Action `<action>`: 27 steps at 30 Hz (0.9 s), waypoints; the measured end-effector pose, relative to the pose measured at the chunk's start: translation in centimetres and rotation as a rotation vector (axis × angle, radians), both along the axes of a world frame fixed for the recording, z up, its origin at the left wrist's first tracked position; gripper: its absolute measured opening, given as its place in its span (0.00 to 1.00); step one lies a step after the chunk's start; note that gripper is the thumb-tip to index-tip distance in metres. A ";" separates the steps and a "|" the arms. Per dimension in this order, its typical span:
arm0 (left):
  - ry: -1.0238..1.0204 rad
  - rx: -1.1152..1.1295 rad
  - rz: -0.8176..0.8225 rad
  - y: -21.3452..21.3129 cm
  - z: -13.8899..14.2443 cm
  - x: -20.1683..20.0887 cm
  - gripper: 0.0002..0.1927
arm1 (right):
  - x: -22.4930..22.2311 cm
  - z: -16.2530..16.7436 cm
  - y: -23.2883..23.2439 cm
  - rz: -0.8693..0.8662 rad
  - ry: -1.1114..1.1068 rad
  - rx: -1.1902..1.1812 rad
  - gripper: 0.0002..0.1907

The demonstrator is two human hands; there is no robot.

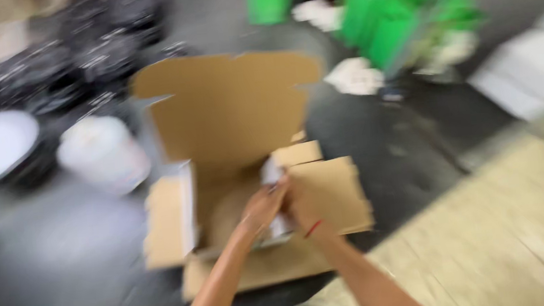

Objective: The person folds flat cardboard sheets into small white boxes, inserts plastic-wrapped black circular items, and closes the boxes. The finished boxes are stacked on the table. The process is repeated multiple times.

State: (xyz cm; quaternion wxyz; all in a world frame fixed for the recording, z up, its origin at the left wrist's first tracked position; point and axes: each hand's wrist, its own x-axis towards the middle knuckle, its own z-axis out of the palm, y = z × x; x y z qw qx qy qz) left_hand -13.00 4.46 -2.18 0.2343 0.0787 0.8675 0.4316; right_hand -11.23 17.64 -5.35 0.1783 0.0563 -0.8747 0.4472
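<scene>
Reaching into an open cardboard box [234, 176], both hands are meeting at its right inner edge. The left hand [260, 207] and the right hand [304, 206] are pressing together around a small white item [272, 173], fingers curling closed on it, though blur is hiding the exact grip. The box is sitting on a dark grey floor [63, 259], its lid flap standing upright behind. A white bucket [104, 152] is lying just left of the box, green crates [398, 14] are standing well behind, and a pale mat [512, 229] is lying to the right.
</scene>
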 end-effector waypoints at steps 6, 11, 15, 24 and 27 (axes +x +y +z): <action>0.094 -0.138 -0.194 0.5 -2.0 3.3 0.63 | 5.3 1.2 4.1 0.224 -0.513 -0.379 0.15; 0.335 -0.391 -0.341 0.3 -5.9 1.1 0.58 | 9.5 6.8 7.0 0.200 -0.462 0.328 0.11; 0.356 -0.612 -0.306 0.5 -7.3 -0.4 0.49 | 8.5 9.2 7.1 0.247 0.343 0.542 0.17; 0.286 -0.661 -0.279 5.6 -5.1 -1.4 0.33 | 1.6 7.5 6.5 0.565 -0.060 0.869 0.23; 0.288 -0.644 -0.250 4.4 -6.8 -1.3 0.28 | 1.0 6.9 6.8 0.623 -0.068 0.808 0.26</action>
